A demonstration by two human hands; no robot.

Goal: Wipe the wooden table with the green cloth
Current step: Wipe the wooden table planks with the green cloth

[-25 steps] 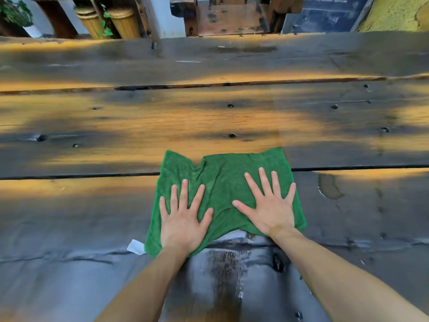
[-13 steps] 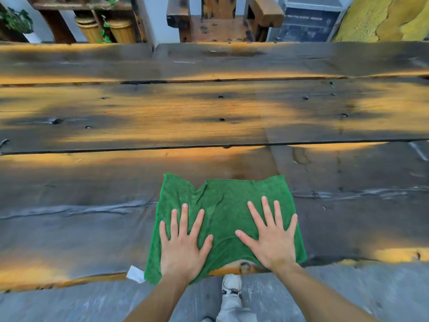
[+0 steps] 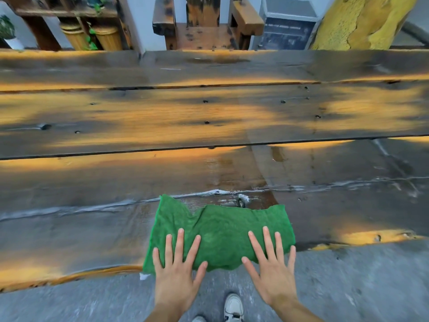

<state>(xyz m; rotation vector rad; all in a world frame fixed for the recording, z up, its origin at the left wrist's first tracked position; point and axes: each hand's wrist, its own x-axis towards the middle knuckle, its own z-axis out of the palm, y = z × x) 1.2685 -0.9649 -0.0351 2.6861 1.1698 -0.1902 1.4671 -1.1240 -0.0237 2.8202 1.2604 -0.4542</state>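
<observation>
A green cloth (image 3: pixel 220 233) lies flat at the near edge of the wide wooden plank table (image 3: pixel 209 122), its near hem hanging just past the edge. My left hand (image 3: pixel 175 275) presses on the cloth's near left part with fingers spread and straight. Over the near right part, my right hand (image 3: pixel 271 273) lies the same way, fingers spread. Both palms reach past the table edge. A wet streak shows on the wood just beyond the cloth.
A wooden chair (image 3: pixel 206 24) stands past the table's far edge. Shelving with bamboo pots (image 3: pixel 92 36) is at the far left, a yellow trunk (image 3: pixel 362 22) at the far right. Grey floor and my white shoe (image 3: pixel 233 307) lie below the near edge.
Both hands have drawn the cloth toward me, from the middle planks to the near edge. The wood it crossed now looks wet.
</observation>
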